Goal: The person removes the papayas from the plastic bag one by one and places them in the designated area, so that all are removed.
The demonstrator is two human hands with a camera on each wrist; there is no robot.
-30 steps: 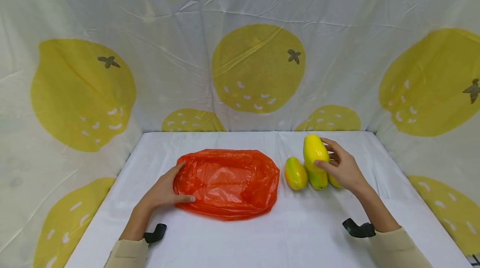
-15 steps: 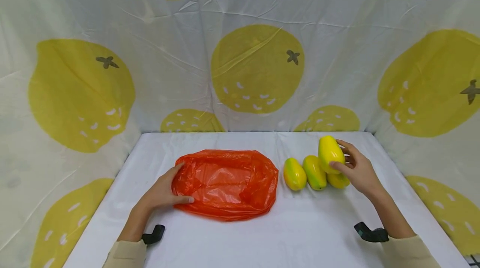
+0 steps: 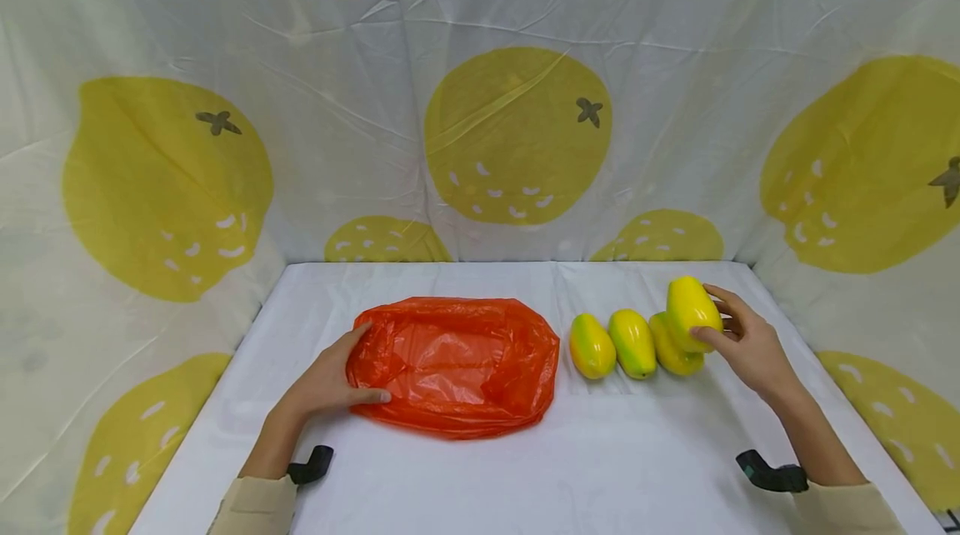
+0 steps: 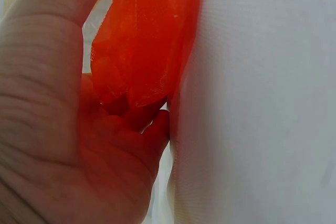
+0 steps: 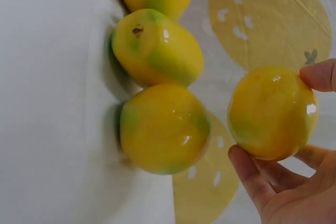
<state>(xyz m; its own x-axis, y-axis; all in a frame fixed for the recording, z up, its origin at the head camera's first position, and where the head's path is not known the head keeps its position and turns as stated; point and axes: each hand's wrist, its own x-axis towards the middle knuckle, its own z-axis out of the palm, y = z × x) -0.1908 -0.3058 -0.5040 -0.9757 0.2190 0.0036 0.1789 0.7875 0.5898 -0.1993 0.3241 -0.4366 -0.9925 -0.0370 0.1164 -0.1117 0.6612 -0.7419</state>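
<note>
My right hand holds a glossy yellow papaya between thumb and fingers. In the right wrist view the held papaya hangs above the table, with a gap between it and the others. Three more yellow-green papayas lie in a row on the cloth: a left one, a middle one and a right one, partly hidden behind the held fruit. A red plastic bag lies spread with its mouth upward. My left hand grips its left end, thumb at the near rim; its fingers show through red film.
A white cloth covers the table. Behind and beside it hangs a pale curtain with large yellow lemon prints. Dark wrist cameras sit on the left and right wrists.
My right hand has carried the papaya rightward, from over the middle papaya to over the right one, uncovering the middle papaya. My left hand and the bag have stayed in place.
</note>
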